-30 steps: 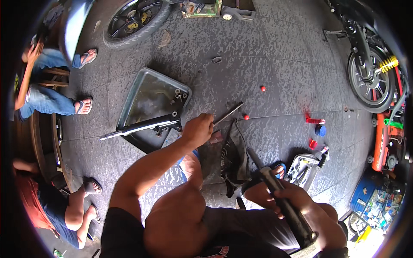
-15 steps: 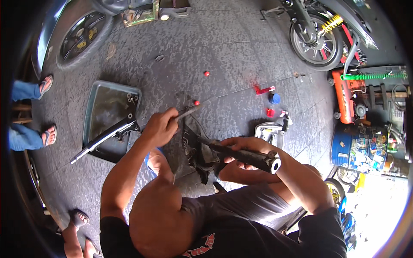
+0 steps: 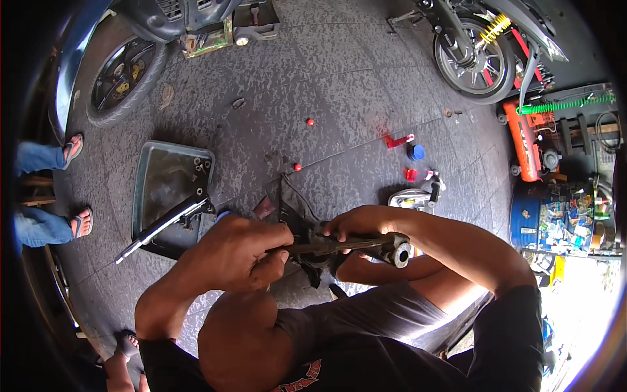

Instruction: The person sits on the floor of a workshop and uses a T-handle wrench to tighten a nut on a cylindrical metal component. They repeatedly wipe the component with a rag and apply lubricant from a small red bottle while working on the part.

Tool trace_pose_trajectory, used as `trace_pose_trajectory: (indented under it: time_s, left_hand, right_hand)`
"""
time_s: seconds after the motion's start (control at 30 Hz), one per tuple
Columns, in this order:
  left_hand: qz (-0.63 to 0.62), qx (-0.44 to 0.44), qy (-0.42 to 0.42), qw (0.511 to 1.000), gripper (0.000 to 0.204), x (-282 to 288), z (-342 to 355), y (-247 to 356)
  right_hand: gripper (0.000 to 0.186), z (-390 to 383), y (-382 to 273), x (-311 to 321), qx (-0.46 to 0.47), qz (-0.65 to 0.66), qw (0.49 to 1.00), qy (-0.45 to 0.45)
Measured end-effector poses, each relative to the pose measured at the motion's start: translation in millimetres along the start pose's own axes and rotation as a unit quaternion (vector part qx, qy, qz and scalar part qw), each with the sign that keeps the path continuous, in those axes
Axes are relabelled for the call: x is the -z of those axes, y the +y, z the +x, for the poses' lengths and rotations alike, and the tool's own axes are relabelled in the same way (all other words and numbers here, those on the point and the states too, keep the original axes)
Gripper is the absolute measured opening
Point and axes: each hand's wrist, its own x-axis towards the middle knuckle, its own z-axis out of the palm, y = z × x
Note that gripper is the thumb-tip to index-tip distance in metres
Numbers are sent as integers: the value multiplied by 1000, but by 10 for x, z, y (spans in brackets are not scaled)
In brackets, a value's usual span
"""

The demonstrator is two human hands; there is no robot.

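Observation:
My left hand point(image 3: 245, 251) is closed on one end of a long, thin, brownish flat strip point(image 3: 307, 249), pinched between thumb and fingers. The strip lies along a dark metal tube point(image 3: 392, 250) with a round hole in its near right end; it looks like a motorcycle fork leg. My right hand point(image 3: 362, 222) wraps over the tube from above. Beneath both hands is a dirty black cloth or sheet point(image 3: 290, 219), partly hidden. Left of my knees, a fork leg with a shiny rod point(image 3: 166, 225) rests across a grey tray point(image 3: 138, 189).
Two small red balls point(image 3: 310, 122) lie on the floor ahead. To the right are a red piece point(image 3: 396, 141), a blue cap point(image 3: 416, 152) and a white container point(image 3: 401, 197). A motorcycle wheel point(image 3: 473, 62), orange compressor tank point(image 3: 526, 147) and blue drum point(image 3: 524, 219) stand farther right. Another person's feet point(image 3: 81, 222) are at left.
My left hand has come down and nearer, bringing the strip from pointing ahead to lying along the tube. The tube has shifted slightly left, and my right hand has curled over it.

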Motion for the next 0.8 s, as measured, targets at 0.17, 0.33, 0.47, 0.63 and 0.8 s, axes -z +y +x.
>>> trace_pose_trajectory:
  time_s: [0.17, 0.33, 0.47, 0.63, 0.8]
  left_hand:
    - [115, -36, -41, 992, 13, 195, 144, 37]
    - [164, -28, -55, 984, 14, 301, 259, 358]
    - [157, 41, -101, 982, 9, 276, 252, 306]
    - [52, 150, -21, 987, 12, 176, -99, 154]
    - [-120, 285, -20, 951, 15, 75, 63, 338]
  right_hand:
    - [37, 100, 3, -19, 12, -45, 997, 54]
    - [18, 72, -333, -251, -7, -107, 992, 69]
    - [43, -441, -436, -54, 32, -55, 998, -18]
    - [57, -1106, 1026, 1300, 145, 35, 923, 355]
    - [58, 229, 3519, 1058, 27, -173, 818, 548]
